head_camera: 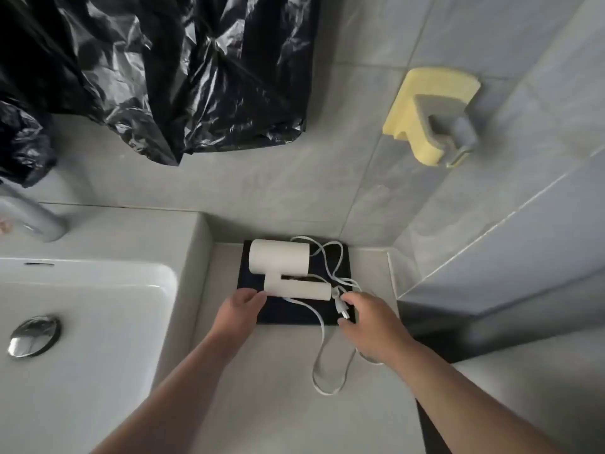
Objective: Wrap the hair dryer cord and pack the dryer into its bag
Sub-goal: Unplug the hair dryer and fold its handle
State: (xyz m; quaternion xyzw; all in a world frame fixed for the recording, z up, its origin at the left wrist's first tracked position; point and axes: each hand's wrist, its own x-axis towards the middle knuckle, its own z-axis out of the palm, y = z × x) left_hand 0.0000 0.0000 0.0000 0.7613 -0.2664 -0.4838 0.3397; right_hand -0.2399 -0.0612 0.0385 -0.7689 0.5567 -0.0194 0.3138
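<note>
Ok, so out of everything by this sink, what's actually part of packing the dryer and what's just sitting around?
For the job:
hair dryer; loose white cord; plug, pinched by the right hand; dark bag under the dryer; left hand at the handle.

Just lying about:
black plastic sheet; yellow sponge on the wall; tap; sink; drain stopper.
</note>
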